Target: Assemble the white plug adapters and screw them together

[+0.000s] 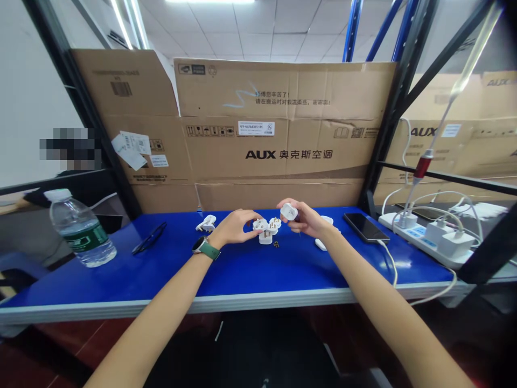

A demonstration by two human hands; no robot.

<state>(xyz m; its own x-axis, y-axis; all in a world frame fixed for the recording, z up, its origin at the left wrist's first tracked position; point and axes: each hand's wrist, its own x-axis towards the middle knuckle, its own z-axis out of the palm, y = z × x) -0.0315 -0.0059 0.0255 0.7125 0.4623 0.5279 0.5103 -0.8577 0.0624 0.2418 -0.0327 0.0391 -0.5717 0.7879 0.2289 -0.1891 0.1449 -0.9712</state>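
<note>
My left hand (237, 226), with a green-strapped watch at its wrist, pinches a white plug part (259, 224) between thumb and fingers just above the table. Close beside it are more white plug pieces (266, 237) with brass-coloured pins. A few small brass-coloured bits (276, 244) lie in front of these. My right hand (307, 218) is raised a little higher, its fingers closed round another white plug part (289, 211) with its face toward me. Behind my right wrist, white pieces (321, 244) are partly hidden. Left of my left hand rests a small group of white plugs (207, 223).
The blue table (250, 275) has a water bottle (83, 231) and black glasses (149, 238) at left. A phone (366, 227) on a cable and a loaded power strip (428, 237) are at right. Cardboard (283, 161) stands behind; a person (76, 178) sits at far left.
</note>
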